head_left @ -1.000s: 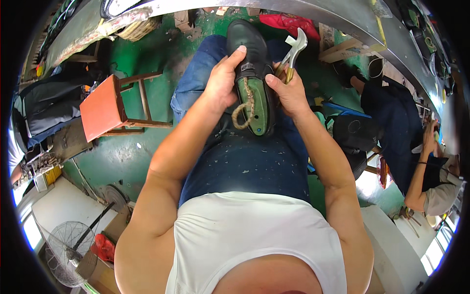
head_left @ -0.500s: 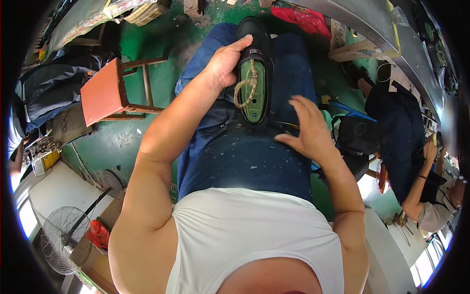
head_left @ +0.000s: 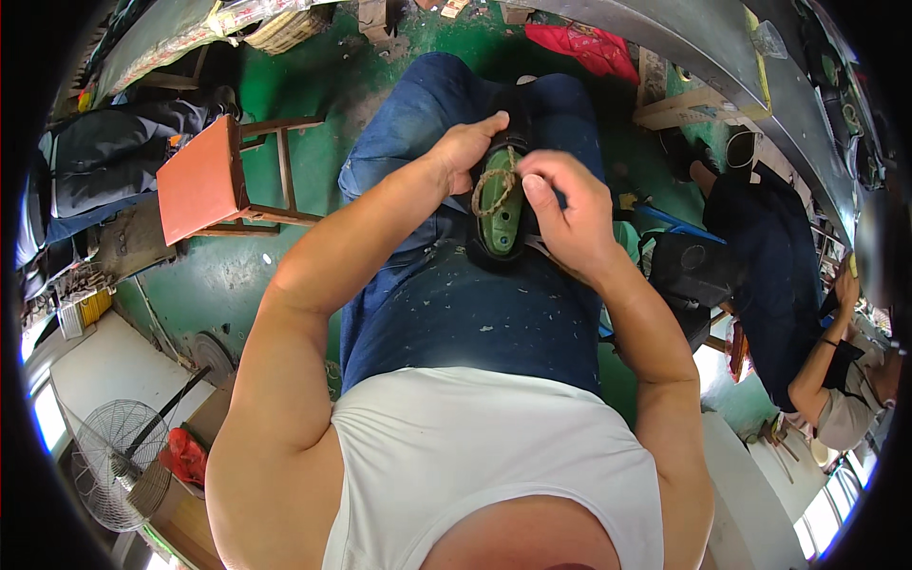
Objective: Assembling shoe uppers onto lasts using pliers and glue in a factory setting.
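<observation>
A black shoe (head_left: 496, 255) lies on my lap between my thighs, its toe pointing away from me. In its opening sits a green shoe last (head_left: 500, 229), with a loop of twisted rope (head_left: 478, 201) tied through it. My left hand (head_left: 463, 157) is closed around the left side of the shoe, thumb over its upper. At the right edge of the opening is my right hand (head_left: 572, 201), its fingers bent and their tips blurred beside the rope. Whether those fingertips grip anything cannot be made out. A dark blue apron (head_left: 465, 309) flecked with pale bits covers my lap.
A stool with an orange-brown seat (head_left: 198, 180) lies tipped over on the green floor, left. A wire fan (head_left: 123, 465) stands lower left. At the right are a black bag (head_left: 693, 266) and a seated co-worker (head_left: 760, 256). A metal bench (head_left: 703, 57) curves along the upper right.
My right hand has moved up and left from open air to the shoe's opening. The shoe has shifted slightly toward me and tilted, my left hand still on it.
</observation>
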Tool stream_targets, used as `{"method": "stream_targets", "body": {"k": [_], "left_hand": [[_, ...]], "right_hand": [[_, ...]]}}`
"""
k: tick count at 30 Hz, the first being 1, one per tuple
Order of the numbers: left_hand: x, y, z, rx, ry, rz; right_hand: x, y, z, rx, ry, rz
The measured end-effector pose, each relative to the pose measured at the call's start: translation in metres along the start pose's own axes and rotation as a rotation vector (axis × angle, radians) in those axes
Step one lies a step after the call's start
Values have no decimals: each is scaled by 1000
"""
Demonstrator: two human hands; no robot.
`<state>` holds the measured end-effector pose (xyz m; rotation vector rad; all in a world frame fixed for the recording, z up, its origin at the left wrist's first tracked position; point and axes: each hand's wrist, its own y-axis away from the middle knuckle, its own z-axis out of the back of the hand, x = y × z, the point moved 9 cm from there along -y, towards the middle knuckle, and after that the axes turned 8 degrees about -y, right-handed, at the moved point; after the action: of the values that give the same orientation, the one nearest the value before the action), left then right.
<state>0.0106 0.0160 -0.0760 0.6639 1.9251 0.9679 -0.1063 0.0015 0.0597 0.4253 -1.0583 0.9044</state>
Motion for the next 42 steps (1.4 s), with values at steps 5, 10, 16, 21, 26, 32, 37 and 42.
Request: {"method": "stream_targets", "body": {"k": [5,10,16,21,26,32,37,42], "left_hand": [[17,-10,5,46,-68,65],[5,19,-20,49,118,-23],[-12,20,-15,35,192,-120],[-28,31,-22,32,199,-200],[-29,31,-21,123,171,-390],[-10,-50,10,87,202,-382],[53,-123,26,42,272,-148],[50,-122,20,-60,264,-121]], "right_hand": [[-27,-4,6,-235,-101,-34],[-104,-12,-23,-308,-783,-475],[-102,-37,-20,-334,-943,-548],[-99,-39,-14,-377,-1036,-633],[-83,-53,9,-429,-943,-327],[-173,-42,-23,-644,-693,-500],[-247,-11,-101,-433,-1246,-999],[-224,-8,-93,-419,-1291,-1007]]}}
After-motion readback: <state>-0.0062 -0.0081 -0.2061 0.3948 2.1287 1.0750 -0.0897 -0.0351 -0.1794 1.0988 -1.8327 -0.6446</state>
